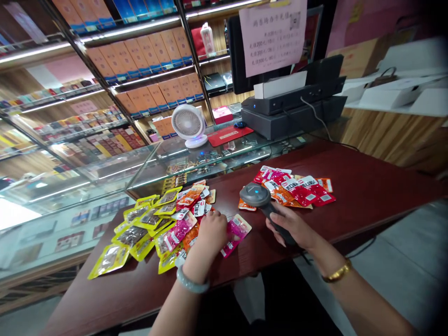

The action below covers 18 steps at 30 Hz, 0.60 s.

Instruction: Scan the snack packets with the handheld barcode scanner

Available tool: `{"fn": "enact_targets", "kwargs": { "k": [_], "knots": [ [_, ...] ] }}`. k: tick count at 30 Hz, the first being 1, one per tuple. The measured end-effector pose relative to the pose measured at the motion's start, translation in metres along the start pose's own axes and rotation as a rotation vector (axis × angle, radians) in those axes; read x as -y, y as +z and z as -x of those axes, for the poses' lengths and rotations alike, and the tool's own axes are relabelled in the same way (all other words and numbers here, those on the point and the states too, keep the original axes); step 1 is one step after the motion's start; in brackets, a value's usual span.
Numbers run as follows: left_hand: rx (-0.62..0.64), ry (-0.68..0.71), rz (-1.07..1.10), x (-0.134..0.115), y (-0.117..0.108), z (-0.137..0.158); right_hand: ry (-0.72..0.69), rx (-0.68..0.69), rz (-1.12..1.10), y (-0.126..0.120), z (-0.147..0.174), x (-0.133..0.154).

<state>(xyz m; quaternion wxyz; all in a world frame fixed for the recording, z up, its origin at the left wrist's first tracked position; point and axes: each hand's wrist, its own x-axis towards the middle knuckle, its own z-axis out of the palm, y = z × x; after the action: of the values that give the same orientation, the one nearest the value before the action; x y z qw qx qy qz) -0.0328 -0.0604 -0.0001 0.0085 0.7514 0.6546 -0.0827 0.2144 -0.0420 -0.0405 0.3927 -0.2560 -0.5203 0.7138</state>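
My right hand (294,225) is wrapped round the handle of a grey barcode scanner (257,195), whose head points left over the table. My left hand (213,233) is closed, knuckles up, at the right edge of a heap of snack packets; its fingertips are hidden. Beside it, partly behind the hand, lies a pink snack packet (238,231). In the heap are yellow snack packets (131,233) with clear windows, and pink, orange and red ones such as a pink packet (180,231). Beyond the scanner is a second pile of red and orange packets (304,191).
The packets lie on a dark red tabletop (371,182). Behind it stand a glass display counter (150,170), a white fan (189,123), a red mouse mat (229,135) and a monitor with a pink notice (275,35). Stocked shelves (140,56) rise at the back left.
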Motion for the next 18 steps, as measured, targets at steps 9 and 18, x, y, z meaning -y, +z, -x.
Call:
{"fn": "enact_targets", "kwargs": {
  "k": [9,18],
  "knots": [
    [-0.145,-0.224,0.576,-0.015,0.007,-0.003,0.127,-0.084,-0.052,0.017,0.042,-0.008],
    [-0.234,-0.181,0.639,-0.017,0.011,-0.018,0.131,-0.062,-0.052,0.015,0.040,-0.015]
  ]
}}
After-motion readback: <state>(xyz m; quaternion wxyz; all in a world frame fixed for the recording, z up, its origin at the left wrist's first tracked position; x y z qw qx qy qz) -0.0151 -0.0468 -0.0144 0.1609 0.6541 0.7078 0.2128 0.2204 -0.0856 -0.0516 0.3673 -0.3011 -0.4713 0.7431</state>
